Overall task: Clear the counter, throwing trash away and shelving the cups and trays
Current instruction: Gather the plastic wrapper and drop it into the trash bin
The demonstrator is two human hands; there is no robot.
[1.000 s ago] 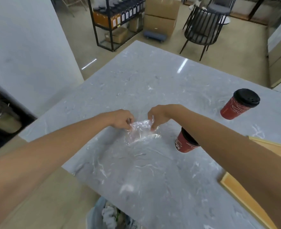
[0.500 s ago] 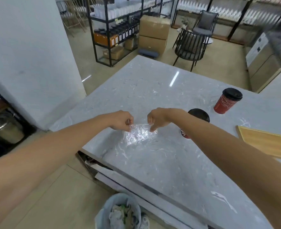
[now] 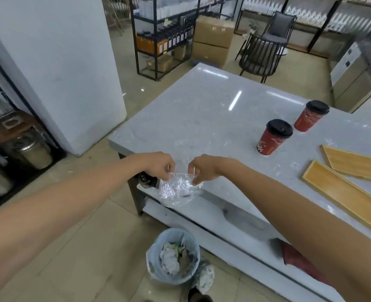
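Both hands, left hand [image 3: 158, 165] and right hand [image 3: 204, 170], pinch a clear plastic wrapper [image 3: 177, 189] above the bin [image 3: 172, 256]; 2 cups [image 3: 273, 137] and 2 trays [image 3: 343, 189] remain on the counter [image 3: 202, 118].

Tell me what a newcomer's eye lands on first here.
First, the crinkled clear plastic wrap, pinched between the left hand and right hand past the counter's near edge, above the bin. Next, two red cups standing on the counter.

Two red cups [image 3: 274, 137] [image 3: 311, 116] with black lids stand on one grey counter [image 3: 193, 118]. Two wooden trays [image 3: 345, 192] [image 3: 356, 163] lie there. One clear plastic wrapper [image 3: 178, 188], one bin [image 3: 173, 256]; perhaps two steel canisters [image 3: 35, 150] at left.
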